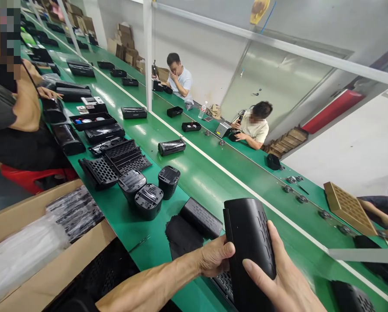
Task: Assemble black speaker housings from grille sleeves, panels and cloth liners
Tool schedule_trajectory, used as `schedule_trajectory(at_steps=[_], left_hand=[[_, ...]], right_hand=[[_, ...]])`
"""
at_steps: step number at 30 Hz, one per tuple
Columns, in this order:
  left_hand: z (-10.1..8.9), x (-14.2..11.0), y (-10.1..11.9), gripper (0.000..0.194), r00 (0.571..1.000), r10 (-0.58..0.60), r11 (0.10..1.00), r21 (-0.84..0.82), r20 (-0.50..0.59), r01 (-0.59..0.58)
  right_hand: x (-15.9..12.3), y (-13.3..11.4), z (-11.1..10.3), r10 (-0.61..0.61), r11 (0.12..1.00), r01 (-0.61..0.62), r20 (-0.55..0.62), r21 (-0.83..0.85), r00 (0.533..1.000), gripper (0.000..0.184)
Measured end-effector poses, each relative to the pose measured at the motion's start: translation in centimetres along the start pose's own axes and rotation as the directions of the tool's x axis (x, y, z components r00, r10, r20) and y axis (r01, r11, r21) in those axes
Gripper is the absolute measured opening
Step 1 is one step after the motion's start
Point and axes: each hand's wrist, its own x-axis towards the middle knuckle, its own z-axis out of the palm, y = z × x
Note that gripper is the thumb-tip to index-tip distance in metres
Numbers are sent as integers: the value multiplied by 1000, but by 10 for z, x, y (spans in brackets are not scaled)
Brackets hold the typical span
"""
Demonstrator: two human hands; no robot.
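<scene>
A black plastic speaker housing (246,229) with slotted vents down its right side is held tilted upright between my two hands. My left hand (215,256) grips its left edge, the thumb pressed against the near face and the fingers behind. Wrapped round its right side is my right hand (278,271), with the thumb across the near face. Behind my left hand a similar black housing (202,216) lies beside a black cloth-like piece (182,236). A perforated black panel (224,281) shows partly beneath my hands.
Several black round-cornered housings (148,200) stand left of centre, near perforated grilles (125,160). An open carton (93,242) with wrapped parts sits at lower left. Co-workers sit along the green bench (210,177). A white post (147,56) rises beyond; a brown divided tray (348,208) is at right.
</scene>
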Motion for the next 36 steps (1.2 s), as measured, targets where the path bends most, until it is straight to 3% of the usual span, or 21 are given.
schedule_trajectory(at_steps=[4, 10, 16, 21, 23, 25, 27, 29, 32, 33, 35, 36], left_hand=[[-3, 6, 0, 98, 997, -77, 997, -24, 23, 77], [-2, 16, 2, 87, 997, -82, 996, -31, 8, 82], [6, 20, 0, 87, 997, -65, 998, -29, -42, 64], [6, 25, 4, 85, 994, -59, 998, 13, -89, 61], [6, 26, 8, 84, 992, -20, 999, 25, -123, 23], [7, 26, 9, 85, 983, 53, 998, 27, -178, -49], [8, 27, 5, 85, 967, 119, 993, 21, -224, -117], [10, 29, 0, 84, 958, 157, 988, 27, -242, -155], [8, 33, 6, 84, 971, 119, 991, 87, -209, -103], [6, 35, 17, 86, 973, 115, 987, 135, -199, -89], [2, 37, 49, 95, 976, 140, 954, 287, -164, -88], [0, 38, 69, 102, 966, 213, 904, 405, -150, -136]], right_hand=[[1, 6, -8, 60, 998, -60, 16, 7, 998, 118], [-1, 3, -24, 128, 991, -129, 53, 28, 990, 117], [2, 5, -17, 159, 987, -160, 41, 31, 986, 119], [5, 21, -21, 27, 997, -28, 21, 74, 999, 110], [-9, 31, -17, -24, 989, 35, -78, 146, 997, 110], [-28, 38, 0, -13, 954, 91, -262, 285, 965, 114], [-45, 39, 29, 27, 901, 164, -429, 401, 903, 124], [-50, 35, 58, 104, 870, 170, -509, 463, 854, 130], [-46, 30, 74, 235, 877, 140, -665, 459, 708, 126], [-45, 31, 70, 273, 872, 112, -664, 476, 696, 122], [-49, 38, 55, 325, 843, 39, -566, 536, 757, 117], [-53, 42, 47, 343, 828, -3, -502, 561, 794, 115]])
